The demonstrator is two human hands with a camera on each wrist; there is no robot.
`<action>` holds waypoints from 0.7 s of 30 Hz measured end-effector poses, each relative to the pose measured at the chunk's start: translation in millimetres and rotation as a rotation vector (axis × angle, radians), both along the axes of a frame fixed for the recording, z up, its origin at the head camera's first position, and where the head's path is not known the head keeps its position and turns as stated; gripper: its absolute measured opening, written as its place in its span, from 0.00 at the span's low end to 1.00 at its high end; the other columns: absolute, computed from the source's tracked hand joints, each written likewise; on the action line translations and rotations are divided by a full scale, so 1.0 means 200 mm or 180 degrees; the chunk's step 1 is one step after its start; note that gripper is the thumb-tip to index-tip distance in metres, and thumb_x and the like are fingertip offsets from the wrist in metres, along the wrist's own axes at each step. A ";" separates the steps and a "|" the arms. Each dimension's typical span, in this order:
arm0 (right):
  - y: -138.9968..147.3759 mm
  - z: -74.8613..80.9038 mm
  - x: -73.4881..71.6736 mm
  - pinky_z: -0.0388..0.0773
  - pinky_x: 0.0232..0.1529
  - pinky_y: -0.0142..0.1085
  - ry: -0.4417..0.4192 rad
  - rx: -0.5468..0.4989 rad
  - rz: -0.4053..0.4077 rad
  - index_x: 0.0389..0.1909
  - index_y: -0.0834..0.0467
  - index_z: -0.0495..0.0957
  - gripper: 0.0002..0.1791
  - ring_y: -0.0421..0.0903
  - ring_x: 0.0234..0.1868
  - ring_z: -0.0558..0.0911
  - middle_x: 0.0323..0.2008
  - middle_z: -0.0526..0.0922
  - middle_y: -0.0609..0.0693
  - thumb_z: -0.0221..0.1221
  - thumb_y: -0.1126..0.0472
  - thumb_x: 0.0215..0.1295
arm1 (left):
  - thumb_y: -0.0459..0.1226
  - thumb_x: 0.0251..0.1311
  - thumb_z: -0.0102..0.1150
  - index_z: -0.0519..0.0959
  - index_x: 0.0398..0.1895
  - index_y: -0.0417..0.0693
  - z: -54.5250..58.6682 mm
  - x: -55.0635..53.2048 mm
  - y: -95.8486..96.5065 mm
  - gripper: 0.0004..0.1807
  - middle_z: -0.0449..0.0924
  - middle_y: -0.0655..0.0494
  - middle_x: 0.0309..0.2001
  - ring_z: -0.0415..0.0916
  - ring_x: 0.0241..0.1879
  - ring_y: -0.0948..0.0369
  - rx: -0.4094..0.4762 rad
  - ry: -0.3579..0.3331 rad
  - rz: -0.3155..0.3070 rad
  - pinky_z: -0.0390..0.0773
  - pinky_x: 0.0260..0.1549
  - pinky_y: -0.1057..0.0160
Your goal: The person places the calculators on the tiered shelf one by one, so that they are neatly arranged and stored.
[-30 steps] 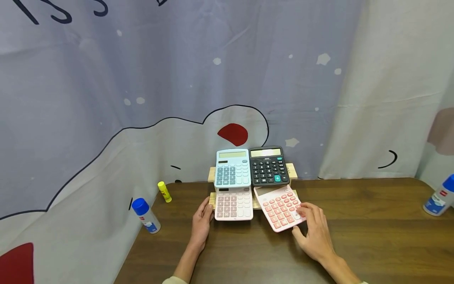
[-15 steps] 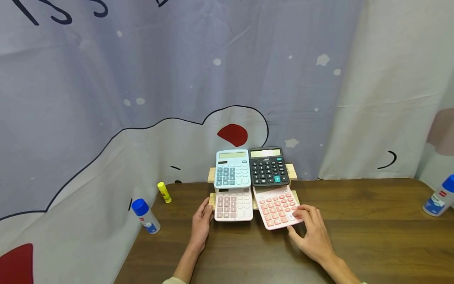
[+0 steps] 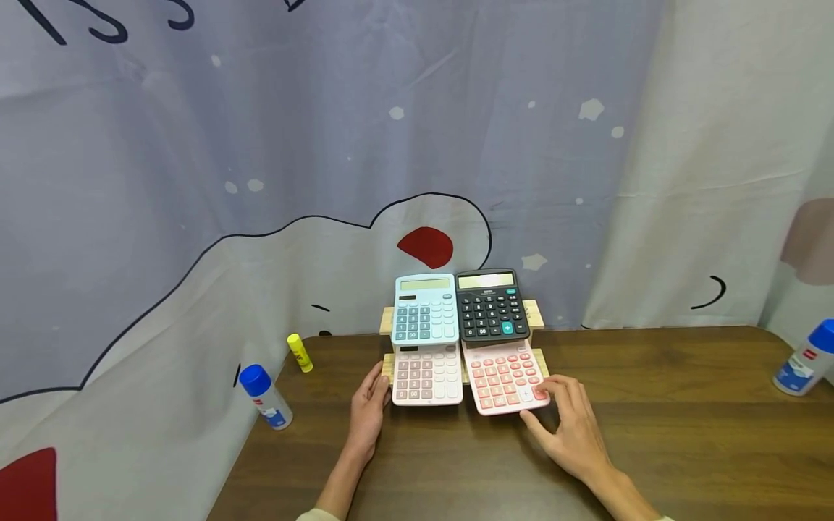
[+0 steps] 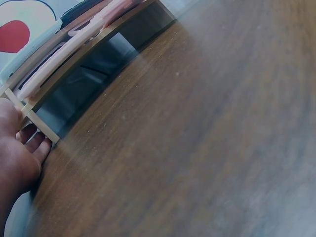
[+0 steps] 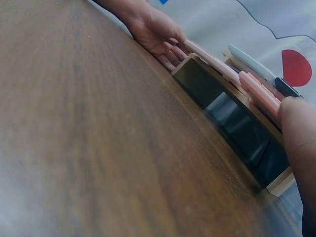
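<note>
A two-tier wooden rack bears calculators in two rows. On its upper tier lean a light blue calculator and a black calculator, side by side. Below them sit a pale pink calculator on the left and a brighter pink calculator on the right, slightly turned. My left hand grips the rack's left end; in the left wrist view its fingers curl by the wooden side piece. With thumb and fingers, my right hand pinches the pink calculator's lower right corner.
On the brown wooden table, a blue-capped white bottle and a yellow glue stick stand to the left. Another blue-capped bottle is at the far right. A printed curtain hangs behind the table.
My right hand has moved left, swinging the pink calculator's lower end left and slightly up, so it stands straighter under the black one. The left hand has kept its hold on the rack.
</note>
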State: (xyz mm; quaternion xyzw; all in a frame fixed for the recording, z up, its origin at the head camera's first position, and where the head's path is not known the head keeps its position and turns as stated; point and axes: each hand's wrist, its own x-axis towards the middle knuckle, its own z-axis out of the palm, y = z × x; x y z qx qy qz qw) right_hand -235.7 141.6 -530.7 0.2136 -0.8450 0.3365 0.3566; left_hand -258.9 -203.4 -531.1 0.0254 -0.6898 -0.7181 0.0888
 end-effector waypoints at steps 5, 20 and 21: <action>0.01 0.01 0.01 0.64 0.51 0.38 -0.0072 -0.0063 -0.0118 0.44 0.63 0.77 0.22 0.49 0.48 0.72 0.47 0.76 0.55 0.71 0.63 0.47 | 0.43 0.78 0.46 0.58 0.77 0.42 0.00 0.00 0.00 0.30 0.66 0.41 0.72 0.69 0.66 0.57 0.0019 -0.0044 -0.0001 0.75 0.59 0.69; 0.01 0.00 -0.01 0.67 0.49 0.36 -0.0103 -0.0033 -0.0008 0.42 0.57 0.79 0.21 0.43 0.45 0.74 0.42 0.80 0.46 0.75 0.60 0.48 | 0.43 0.78 0.46 0.57 0.77 0.42 0.00 0.00 0.00 0.30 0.66 0.41 0.72 0.68 0.67 0.55 0.0035 -0.0045 -0.0013 0.74 0.57 0.72; 0.01 0.00 0.00 0.67 0.49 0.36 -0.0110 -0.0038 0.0005 0.42 0.56 0.79 0.21 0.43 0.45 0.74 0.42 0.80 0.45 0.76 0.60 0.48 | 0.44 0.78 0.46 0.57 0.77 0.42 0.00 0.00 0.00 0.30 0.66 0.41 0.72 0.68 0.67 0.55 0.0023 -0.0042 -0.0017 0.74 0.57 0.72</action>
